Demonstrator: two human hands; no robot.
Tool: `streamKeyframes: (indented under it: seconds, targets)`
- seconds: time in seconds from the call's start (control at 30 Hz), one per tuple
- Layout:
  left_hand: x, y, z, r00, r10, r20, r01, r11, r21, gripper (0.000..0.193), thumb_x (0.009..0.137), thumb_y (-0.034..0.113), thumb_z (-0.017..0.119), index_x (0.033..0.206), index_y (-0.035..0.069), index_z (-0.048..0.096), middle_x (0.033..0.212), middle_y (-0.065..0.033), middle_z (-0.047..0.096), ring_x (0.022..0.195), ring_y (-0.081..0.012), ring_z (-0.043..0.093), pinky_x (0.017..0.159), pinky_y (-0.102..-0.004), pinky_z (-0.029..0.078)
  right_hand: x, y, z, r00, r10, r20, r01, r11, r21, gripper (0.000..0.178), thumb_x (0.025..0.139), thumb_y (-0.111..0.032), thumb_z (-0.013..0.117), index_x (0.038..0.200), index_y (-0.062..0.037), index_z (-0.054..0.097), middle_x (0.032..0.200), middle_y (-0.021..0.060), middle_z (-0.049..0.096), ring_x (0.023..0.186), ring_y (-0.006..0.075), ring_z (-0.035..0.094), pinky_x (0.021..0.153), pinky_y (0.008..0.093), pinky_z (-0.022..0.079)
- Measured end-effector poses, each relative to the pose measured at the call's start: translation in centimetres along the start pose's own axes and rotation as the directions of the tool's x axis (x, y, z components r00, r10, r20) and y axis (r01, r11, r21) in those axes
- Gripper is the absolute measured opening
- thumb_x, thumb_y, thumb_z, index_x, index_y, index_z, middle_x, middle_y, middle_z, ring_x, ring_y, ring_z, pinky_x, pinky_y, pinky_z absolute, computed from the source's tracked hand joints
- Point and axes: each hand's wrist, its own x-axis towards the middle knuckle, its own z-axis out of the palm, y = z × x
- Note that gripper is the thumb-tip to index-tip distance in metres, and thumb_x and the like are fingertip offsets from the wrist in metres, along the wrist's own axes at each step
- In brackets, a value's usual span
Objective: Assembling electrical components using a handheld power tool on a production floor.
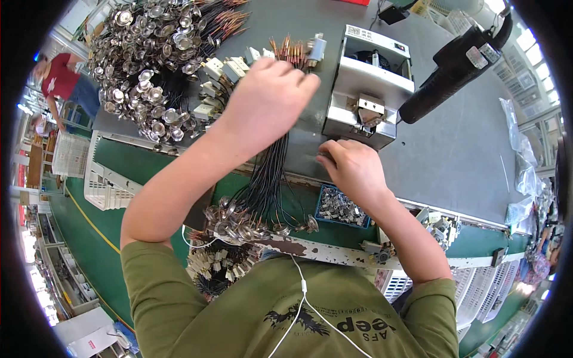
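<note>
My left hand [271,98] is raised over a bundle of black wires [268,179], its fingers curled near the copper-coloured wire ends [288,52]. Whatever those fingers grip is hidden behind the hand. The wires run down over the table edge to round metal discs [233,224]. At the front of a white and silver bench machine [352,89], my right hand [355,167] has its thumb and fingers drawn together; I cannot make out what is between them. A blue tray [346,224] of small metal parts sits below that hand.
A large heap of metal discs on wires [149,65] covers the table's left, beside white connectors [215,68]. A black tube-shaped device [447,71] slants beside the machine. Plastic bags [522,155] lie at the right edge. A person in red [59,74] stands far left.
</note>
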Motion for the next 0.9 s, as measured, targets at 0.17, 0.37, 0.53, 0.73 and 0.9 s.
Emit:
streamKeyframes:
  seconds: [0.17, 0.37, 0.53, 0.73, 0.9]
  targets:
    - [-3.0, -1.8, 0.1, 0.956, -0.183, 0.229, 0.13, 0.965, 0.229, 0.014, 0.082, 0.012, 0.063, 0.094, 0.007, 0.064, 0.077, -0.0048, 0.069, 0.084, -0.0238, 0.067, 0.077, -0.0374, 0.048, -0.5, 0.6, 1.3, 0.998, -0.046, 0.036, 0.052, 0.986, -0.159, 0.018, 0.089, -0.021, 0.074, 0.101, -0.0075, 0.071, 0.081, 0.0104, 0.066, 0.081, 0.0326, 0.067, 0.072, 0.0439, 0.055]
    - [-2.3, -2.5, 1.8, 0.914, -0.298, 0.276, 0.3, 0.953, 0.038, 0.018, 0.091, 0.012, 0.063, 0.107, 0.005, 0.068, 0.082, -0.0189, 0.07, 0.087, -0.0375, 0.068, 0.08, -0.0479, 0.053, -2.3, 0.4, -5.3, 0.988, -0.011, -0.157, 0.027, 0.994, 0.104, 0.04, 0.085, -0.005, 0.076, 0.124, -0.0124, 0.073, 0.095, 0.0087, 0.072, 0.08, 0.0234, 0.069, 0.071, 0.0335, 0.056]
    - [-2.8, -4.5, 2.3, 0.923, -0.228, 0.309, 0.265, 0.96, -0.085, 0.018, 0.1, 0.02, 0.064, 0.111, 0.006, 0.065, 0.09, -0.0193, 0.067, 0.086, -0.0394, 0.066, 0.076, -0.048, 0.05, -9.5, 3.6, -15.7, 0.894, 0.243, -0.377, -0.182, 0.965, 0.189, 0.021, 0.085, -0.005, 0.08, 0.105, -0.0091, 0.076, 0.095, 0.0034, 0.075, 0.085, 0.0142, 0.068, 0.077, 0.0265, 0.052]
    - [-2.0, -3.0, 4.4, 0.958, -0.186, 0.218, 0.188, 0.982, 0.011, 0.024, 0.1, 0.018, 0.063, 0.123, 0.012, 0.068, 0.093, -0.0163, 0.069, 0.086, -0.0355, 0.067, 0.075, -0.044, 0.052, -17.7, 4.2, -10.3, 0.945, 0.321, 0.057, -0.299, 0.922, -0.246, 0.03, 0.08, -0.006, 0.08, 0.109, -0.0062, 0.072, 0.106, 0.0096, 0.072, 0.099, 0.0286, 0.067, 0.087, 0.0382, 0.054]
    - [-3.7, -6.1, 6.7, 0.976, 0.029, 0.216, -0.071, 0.98, 0.188, 0.026, 0.097, 0.013, 0.066, 0.122, 0.007, 0.068, 0.1, -0.0111, 0.071, 0.088, -0.0338, 0.067, 0.078, -0.0437, 0.053, -16.0, 4.3, -8.1, 0.954, 0.276, 0.12, -0.211, 0.898, -0.386, 0.024, 0.08, -0.008, 0.076, 0.102, -0.0056, 0.067, 0.092, 0.0083, 0.067, 0.091, 0.0299, 0.063, 0.085, 0.0415, 0.051]
